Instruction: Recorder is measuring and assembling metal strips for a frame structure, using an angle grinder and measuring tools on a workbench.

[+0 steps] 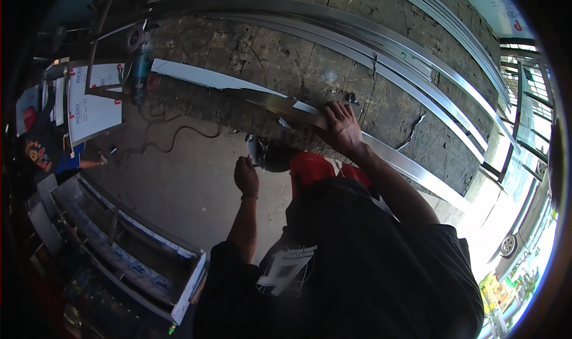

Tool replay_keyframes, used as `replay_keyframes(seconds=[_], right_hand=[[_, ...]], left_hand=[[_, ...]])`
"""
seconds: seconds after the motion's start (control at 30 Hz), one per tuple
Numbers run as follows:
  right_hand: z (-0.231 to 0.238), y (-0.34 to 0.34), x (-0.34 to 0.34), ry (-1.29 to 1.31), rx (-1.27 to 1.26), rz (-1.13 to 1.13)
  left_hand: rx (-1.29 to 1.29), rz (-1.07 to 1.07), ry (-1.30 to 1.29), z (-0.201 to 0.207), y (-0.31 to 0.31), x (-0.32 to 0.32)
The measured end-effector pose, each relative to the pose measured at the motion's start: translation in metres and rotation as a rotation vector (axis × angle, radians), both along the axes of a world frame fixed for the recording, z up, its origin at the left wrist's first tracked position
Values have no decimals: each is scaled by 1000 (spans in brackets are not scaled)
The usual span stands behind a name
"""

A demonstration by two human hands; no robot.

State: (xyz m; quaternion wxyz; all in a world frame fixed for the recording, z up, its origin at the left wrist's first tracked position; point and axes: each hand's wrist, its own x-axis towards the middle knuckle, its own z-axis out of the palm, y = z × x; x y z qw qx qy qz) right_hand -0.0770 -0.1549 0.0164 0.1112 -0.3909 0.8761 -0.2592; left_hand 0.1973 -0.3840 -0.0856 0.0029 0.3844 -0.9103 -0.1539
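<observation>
A long metal profile (411, 167) lies along the near edge of the worktable. White film (202, 75) with a ragged edge covers its left part, and the right part shows bare shiny metal. My right hand (341, 127) grips the profile near its middle, fingers curled over the far edge. Below the table edge, my left hand (245, 175) is closed in a pinch, next to a pale, thin torn scrap (257, 150) that looks like film. What sits between those fingers is too dark to make out.
More metal profiles (381, 53) run across the scuffed wooden table (238, 47). An angle grinder (140, 67) lies at its left end, a cord (173, 130) trailing to the floor. A metal frame (128, 243) stands lower left. Another person (50, 145) is at far left.
</observation>
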Motion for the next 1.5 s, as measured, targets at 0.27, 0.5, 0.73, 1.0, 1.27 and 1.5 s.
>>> replay_keyframes(seconds=[0.27, 0.5, 0.73, 1.0, 1.27, 1.5], right_hand=[[7, -6, -9, -76, -97, -83], [18, -18, -25, -127, -201, -106], [7, -63, -38, -203, -245, -103], [-33, -78, -66, -517, -153, 85], [-25, -84, -32, -207, -130, -13], [16, -72, -31, -111, -205, 74]], left_hand=[[-1, 128, -7, -64, 30, 15], [60, 150, -205, -71, 25, 5], [271, 28, 115, -4, 21, -6], [248, -293, 432, 120, 16, -118], [20, -919, 247, 132, -36, -231], [88, -1040, 226, 150, -35, -231]])
